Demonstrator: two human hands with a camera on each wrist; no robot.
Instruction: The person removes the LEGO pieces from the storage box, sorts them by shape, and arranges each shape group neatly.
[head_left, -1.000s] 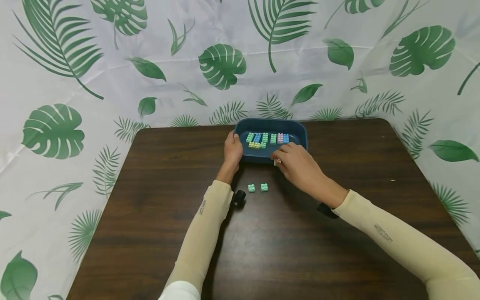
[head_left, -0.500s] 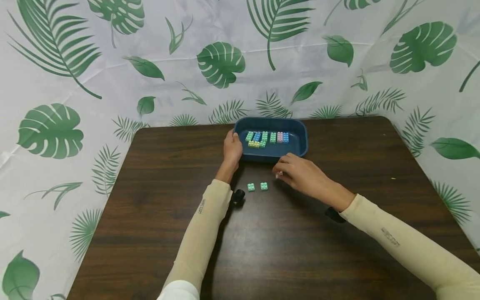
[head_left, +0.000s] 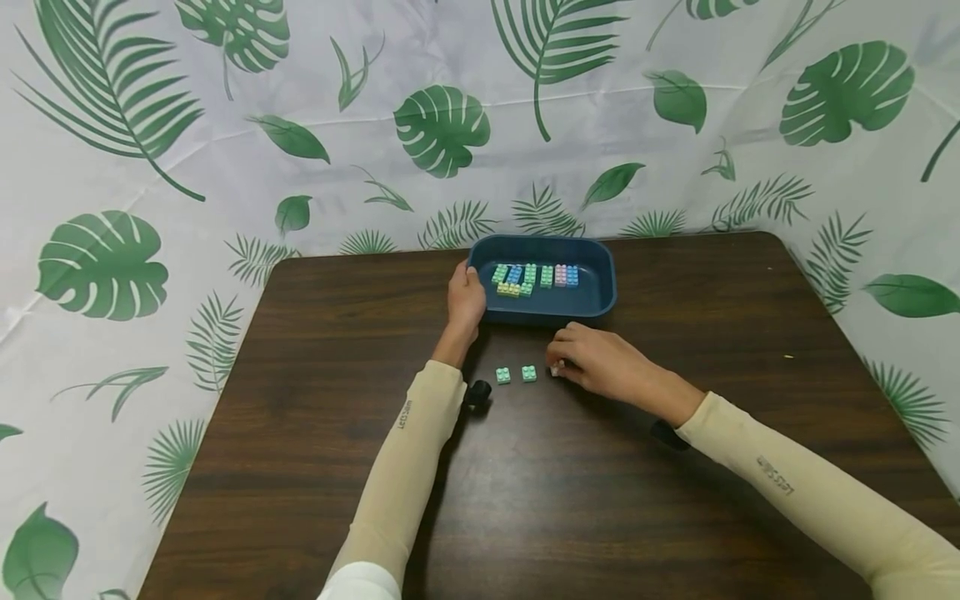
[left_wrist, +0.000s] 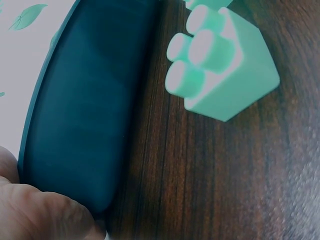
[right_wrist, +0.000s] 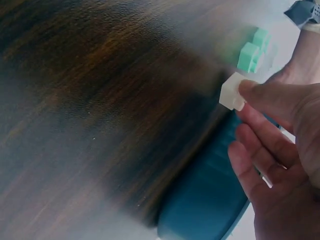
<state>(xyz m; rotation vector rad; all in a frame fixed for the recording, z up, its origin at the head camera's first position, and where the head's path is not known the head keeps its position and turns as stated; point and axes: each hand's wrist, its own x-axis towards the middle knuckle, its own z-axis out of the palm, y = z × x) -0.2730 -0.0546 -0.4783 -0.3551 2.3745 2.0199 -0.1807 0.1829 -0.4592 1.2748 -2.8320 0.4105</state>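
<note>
My left hand (head_left: 467,298) grips the left end of a dark blue tray (head_left: 551,317), thumb over the rim. In the tray lie several toy building bricks (head_left: 530,273) in green, blue, yellow and pink. Right of the tray's front middle, my right hand (head_left: 596,360) pinches a small white building brick (right_wrist: 232,92) between thumb and index finger, close over the table. The other fingers extend loosely in the right wrist view. Left of that hand, two mint green bricks (head_left: 528,373) stand apart in a row, studs up; one green brick (left_wrist: 230,65) looms large in the left wrist view.
The dark wooden table (head_left: 315,433) extends on both sides of the arms. Behind it hangs a white cloth (head_left: 525,167) with green leaf prints. A tiny yellow speck (head_left: 788,357) lies on the right part of the table.
My right hand has moved from the tray's front rim towards me and down to the table with the white brick, level with the green bricks. My left hand has stayed on the tray.
</note>
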